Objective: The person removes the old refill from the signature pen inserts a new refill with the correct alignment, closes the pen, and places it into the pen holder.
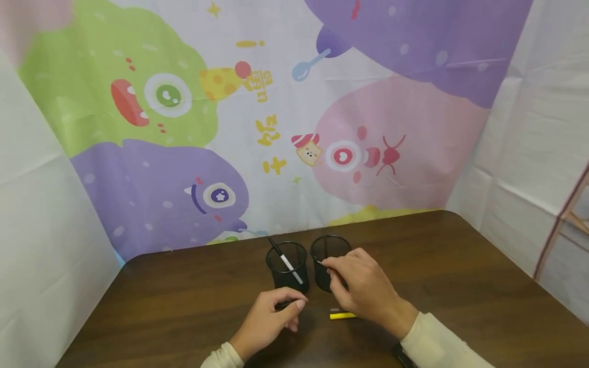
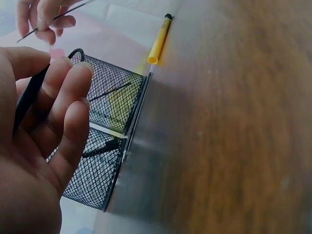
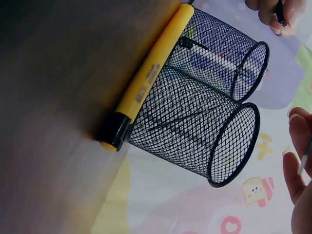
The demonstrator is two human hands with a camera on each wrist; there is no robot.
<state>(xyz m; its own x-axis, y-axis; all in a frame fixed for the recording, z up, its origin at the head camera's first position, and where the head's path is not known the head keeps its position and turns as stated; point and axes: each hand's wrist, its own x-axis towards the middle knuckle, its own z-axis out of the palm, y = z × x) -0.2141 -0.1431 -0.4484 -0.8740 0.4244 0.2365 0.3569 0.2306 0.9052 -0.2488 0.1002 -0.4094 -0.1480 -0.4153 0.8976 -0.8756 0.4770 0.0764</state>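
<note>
In my left hand a short black tube is pinched between thumb and forefinger; its open, hollow end shows in the right wrist view. My right hand pinches a thin dark rod like a pen refill, with a pale tip, by the rim of the right black mesh pen cup. A thin dark stick leans inside that cup. The left mesh pen cup holds a white and black pen, slanting out over the rim. My left hand is just in front of this cup.
A yellow highlighter with a black end lies on the brown table, in front of the right cup. Beside it is a thin dark stick. Close to the right sleeve is a black object. A cartoon-printed cloth hangs behind.
</note>
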